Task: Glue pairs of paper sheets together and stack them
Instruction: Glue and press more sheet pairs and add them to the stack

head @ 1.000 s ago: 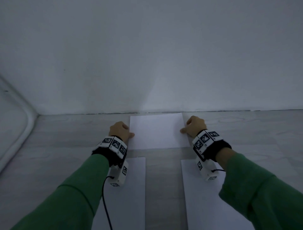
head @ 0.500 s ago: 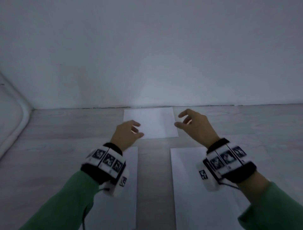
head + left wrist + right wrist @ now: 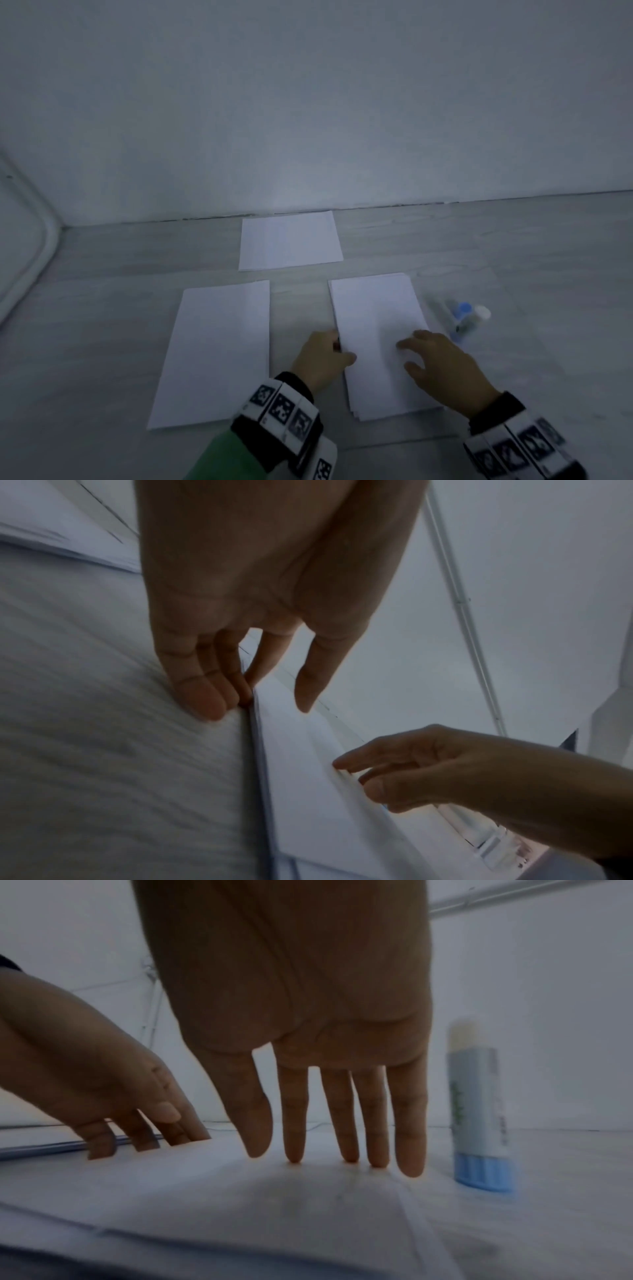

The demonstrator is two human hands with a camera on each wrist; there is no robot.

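Both hands have come back from the far sheet (image 3: 290,240) at 12 o'clock to the right pile (image 3: 376,342) at 4 o'clock; that sheet now lies alone by the wall, probably a finished pair; a new pair seems to be starting. The left hand (image 3: 322,359) has its fingers (image 3: 205,693) together at the pile's left edge, thumb over the top sheet, holding nothing firmly yet; the right hand (image 3: 442,366) rests spread and flat on top. The pile's long axis runs 6 to 12, like the left pile (image 3: 219,353); the glue stick (image 3: 479,1110) stands uncapped at 3 o'clock.
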